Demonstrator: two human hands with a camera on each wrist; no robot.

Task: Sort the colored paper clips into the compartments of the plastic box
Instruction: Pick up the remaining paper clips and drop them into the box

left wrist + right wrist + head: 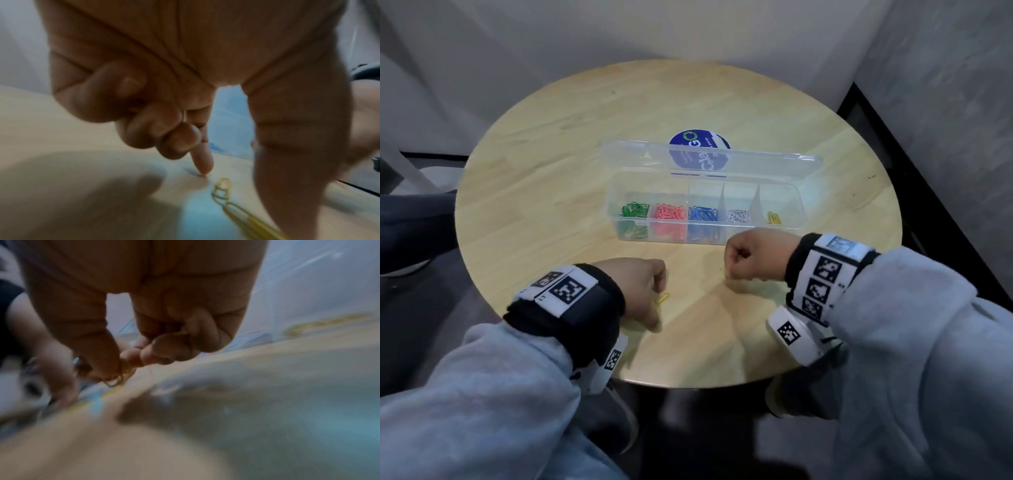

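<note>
A clear plastic box [798,209] stands open at the table's middle, with green, pink, blue, white and yellow clips [774,218] each in a separate compartment. Yellow paper clips [662,298] [222,189] lie loose on the wood in front of it. My left hand [658,306] [242,194] hovers over them, its index fingertip [202,167] touching the table and the thumb apart on the other side. My right hand [731,270] [121,368] is curled just before the box. Its thumb and forefinger pinch a thin wire clip [114,381], yellowish in the blur.
The box's lid [640,157] leans back open, over a round blue sticker [697,140]. The round wooden table [551,154] stands in a corner between pale walls. A dark-clothed knee shows at the far left [410,222].
</note>
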